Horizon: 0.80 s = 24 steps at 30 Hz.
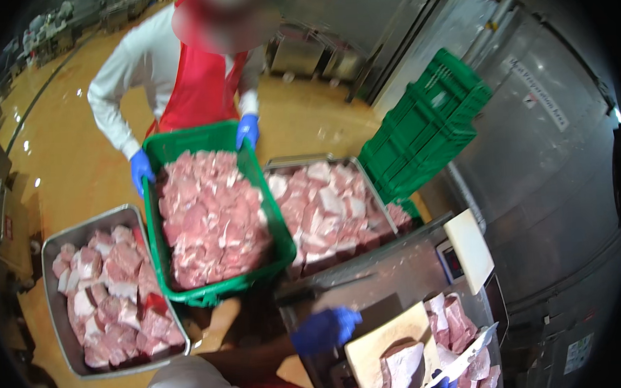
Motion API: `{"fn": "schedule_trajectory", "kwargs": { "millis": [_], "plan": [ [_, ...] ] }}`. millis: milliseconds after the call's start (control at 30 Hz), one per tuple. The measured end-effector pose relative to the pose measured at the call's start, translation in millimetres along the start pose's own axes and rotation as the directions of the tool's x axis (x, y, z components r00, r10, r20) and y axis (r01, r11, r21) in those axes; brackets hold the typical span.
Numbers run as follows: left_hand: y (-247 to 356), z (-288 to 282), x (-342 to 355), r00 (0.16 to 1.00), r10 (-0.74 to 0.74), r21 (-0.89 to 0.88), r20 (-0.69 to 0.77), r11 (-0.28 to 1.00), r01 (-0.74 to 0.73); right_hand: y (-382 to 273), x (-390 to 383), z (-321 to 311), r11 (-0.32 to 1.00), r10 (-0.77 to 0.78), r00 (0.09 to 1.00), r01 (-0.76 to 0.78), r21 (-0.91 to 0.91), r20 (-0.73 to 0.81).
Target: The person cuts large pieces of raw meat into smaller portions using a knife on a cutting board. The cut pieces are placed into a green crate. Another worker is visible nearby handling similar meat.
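Observation:
My left hand [325,330], in a blue glove, hovers over the steel table left of the cutting board; motion blur hides how its fingers are set. At the lower edge my right hand [441,387], also blue-gloved and partly cut off, grips a knife [466,354] whose broad blade points up and right. A slab of raw meat with pale fat [404,368] lies on the light cutting board [364,349] between my hands. More cut meat [458,323] is heaped to the right of the board, partly behind the blade.
Across from me a co-worker in a red apron [203,94] holds a green crate [281,231] full of meat pieces. Steel bins of meat [53,299] stand on either side of it. Green crates [426,125] are stacked behind the steel table [392,270]. A white board [470,249] stands by a scale.

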State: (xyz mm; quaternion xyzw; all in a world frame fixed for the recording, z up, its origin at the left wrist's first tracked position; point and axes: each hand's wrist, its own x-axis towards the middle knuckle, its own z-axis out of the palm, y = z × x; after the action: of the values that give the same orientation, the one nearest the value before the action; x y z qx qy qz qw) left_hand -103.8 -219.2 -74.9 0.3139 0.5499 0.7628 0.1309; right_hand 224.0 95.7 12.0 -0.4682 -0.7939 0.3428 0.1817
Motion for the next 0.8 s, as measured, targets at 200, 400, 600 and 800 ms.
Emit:
{"fn": "schedule_trajectory", "kwargs": {
  "millis": [200,400,600,800],
  "plan": [
    [64,-163,-6,0.85,0.239,0.856,-0.469,0.358,0.372,-51,-15,15,0.697,-0.123,0.987,0.159,-0.699,0.102],
    [47,-200,-40,0.783,0.145,0.791,-0.606,0.22,0.571,-40,20,45,0.246,-0.323,0.882,0.427,-0.87,0.342],
    [50,-212,-26,0.758,-0.008,0.711,-0.652,0.34,0.616,-47,43,64,0.198,-0.517,0.708,0.645,-0.738,0.48],
    [69,-301,-5,0.809,-0.467,0.91,-0.356,0.024,0.414,-36,79,71,-0.039,-0.387,0.803,0.476,-0.878,0.453]
  ]
}}
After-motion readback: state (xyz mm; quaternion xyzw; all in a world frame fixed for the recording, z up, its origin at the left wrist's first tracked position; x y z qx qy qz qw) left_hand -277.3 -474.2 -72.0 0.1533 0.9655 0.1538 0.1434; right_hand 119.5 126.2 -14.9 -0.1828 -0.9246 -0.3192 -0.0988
